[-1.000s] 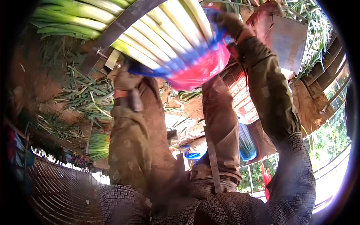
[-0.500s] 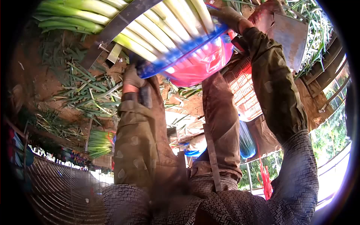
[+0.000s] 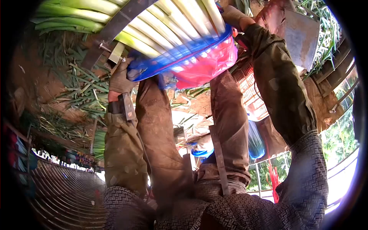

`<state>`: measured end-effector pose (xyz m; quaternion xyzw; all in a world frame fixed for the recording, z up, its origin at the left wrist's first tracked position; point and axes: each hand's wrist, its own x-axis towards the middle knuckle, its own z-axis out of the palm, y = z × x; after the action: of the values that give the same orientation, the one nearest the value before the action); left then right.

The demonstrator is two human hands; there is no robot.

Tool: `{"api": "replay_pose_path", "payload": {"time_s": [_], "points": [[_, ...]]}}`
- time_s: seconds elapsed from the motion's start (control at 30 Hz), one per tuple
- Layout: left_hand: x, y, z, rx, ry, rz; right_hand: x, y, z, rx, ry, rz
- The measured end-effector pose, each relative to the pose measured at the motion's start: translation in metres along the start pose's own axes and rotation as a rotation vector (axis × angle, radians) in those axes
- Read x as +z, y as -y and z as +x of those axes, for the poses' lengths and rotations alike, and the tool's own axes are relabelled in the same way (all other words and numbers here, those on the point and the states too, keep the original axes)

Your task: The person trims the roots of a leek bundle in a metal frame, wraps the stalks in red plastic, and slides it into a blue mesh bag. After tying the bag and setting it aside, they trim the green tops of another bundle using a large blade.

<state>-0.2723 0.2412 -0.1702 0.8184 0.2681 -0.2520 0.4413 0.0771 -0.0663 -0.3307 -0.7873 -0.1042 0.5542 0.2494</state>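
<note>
A thick bundle of leeks (image 3: pixel 168 27) lies at the top of the view, white ends toward me, under a curved metal band (image 3: pixel 128 17). Over their ends is a plastic bag with a blue rim (image 3: pixel 184 53) and a pink bottom (image 3: pixel 207 67). My left hand (image 3: pixel 122 76), in what looks like a thin glove, is closed on the bag's left edge. On the far right side of the bag is my right hand (image 3: pixel 234 17), its fingers partly hidden behind the rim and leeks; they appear curled at the bag's edge.
Cut green leaves (image 3: pixel 82 88) litter the dirt floor at the left, and more leaves (image 3: pixel 326 34) are heaped at the upper right. A metal plate (image 3: pixel 301 38) stands beside my right forearm. A red crate (image 3: pixel 251 92) and a blue bag (image 3: pixel 255 140) are beyond my legs.
My left hand has moved left and slightly down, drawing the blue rim outward at that side. My right hand has shifted only slightly. The pink part of the bag looks more crumpled.
</note>
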Motion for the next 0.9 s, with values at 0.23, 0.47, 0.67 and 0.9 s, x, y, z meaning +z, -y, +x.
{"api": "replay_pose_path", "payload": {"time_s": [0.23, 0.47, 0.67, 0.9], "points": [[0.016, 0.046, 0.032, -0.054, 0.078, 0.073, -0.009, 0.02, 0.005, -0.082, -0.081, 0.136], [0.062, 0.098, 0.04, -0.344, -0.078, -0.453, -0.038, 0.053, -0.018, -0.08, -0.077, 0.218], [0.072, 0.017, 0.022, -0.031, 0.105, -0.339, -0.046, 0.075, -0.045, -0.091, 0.123, -0.124], [0.068, 0.031, 0.028, -0.054, 0.374, -0.226, -0.028, 0.062, -0.013, -0.099, 0.176, -0.438]]}}
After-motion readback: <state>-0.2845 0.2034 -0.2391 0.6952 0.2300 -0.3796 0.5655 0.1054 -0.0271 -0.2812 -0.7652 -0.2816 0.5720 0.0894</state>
